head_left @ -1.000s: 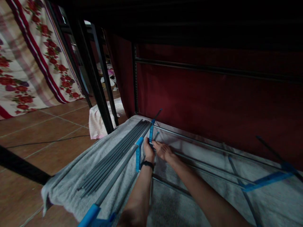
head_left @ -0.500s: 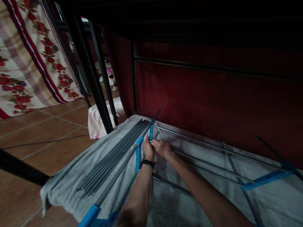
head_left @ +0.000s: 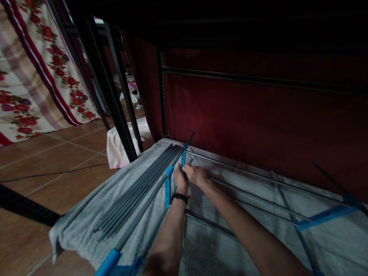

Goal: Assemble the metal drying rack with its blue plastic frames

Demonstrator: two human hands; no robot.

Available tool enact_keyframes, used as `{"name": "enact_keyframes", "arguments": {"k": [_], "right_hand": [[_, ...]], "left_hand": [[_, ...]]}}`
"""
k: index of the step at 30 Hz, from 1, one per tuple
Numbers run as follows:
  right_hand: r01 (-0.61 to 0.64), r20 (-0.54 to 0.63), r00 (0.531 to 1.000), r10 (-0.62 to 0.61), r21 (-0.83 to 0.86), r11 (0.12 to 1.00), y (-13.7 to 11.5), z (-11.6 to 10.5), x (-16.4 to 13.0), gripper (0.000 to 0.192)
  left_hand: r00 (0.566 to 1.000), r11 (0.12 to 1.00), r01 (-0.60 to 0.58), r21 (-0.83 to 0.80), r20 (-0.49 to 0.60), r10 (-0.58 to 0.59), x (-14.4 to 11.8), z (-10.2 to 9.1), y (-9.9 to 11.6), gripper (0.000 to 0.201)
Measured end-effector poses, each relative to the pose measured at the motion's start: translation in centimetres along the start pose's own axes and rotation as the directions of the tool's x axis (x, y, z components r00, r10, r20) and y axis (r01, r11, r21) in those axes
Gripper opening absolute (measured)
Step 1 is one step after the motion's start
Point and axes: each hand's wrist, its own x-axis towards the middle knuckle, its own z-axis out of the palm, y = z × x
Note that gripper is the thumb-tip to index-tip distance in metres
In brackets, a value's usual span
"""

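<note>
Both hands pinch at one joint: left hand (head_left: 181, 180) and right hand (head_left: 196, 174) grip the blue connector (head_left: 183, 158) where the grey tube (head_left: 143, 209) runs left of them.

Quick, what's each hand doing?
Left hand: closed on the blue connector.
Right hand: fingers at the same connector; grip cannot be told.

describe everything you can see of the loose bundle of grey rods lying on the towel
The bundle of grey rods is a handful of thin, straight, dark grey rods that look like metal or coated tubing. They lie flat and side by side, running diagonally on the grey towel, just left of a thicker grey pole with blue connectors. Their far ends reach close to the left hand, but neither hand touches them. How many there are is hard to tell.
</note>
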Motion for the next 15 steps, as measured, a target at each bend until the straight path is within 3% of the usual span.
{"name": "enact_keyframes", "arguments": {"k": [15], "right_hand": [[0.033,0.009,0.999,-0.034,0.084,0.996,0.93,0.01,0.14,0.032]], "left_hand": [[0.999,0.988,-0.048,0.149,0.006,0.048,-0.09,0.36,0.22,0.033]]}}
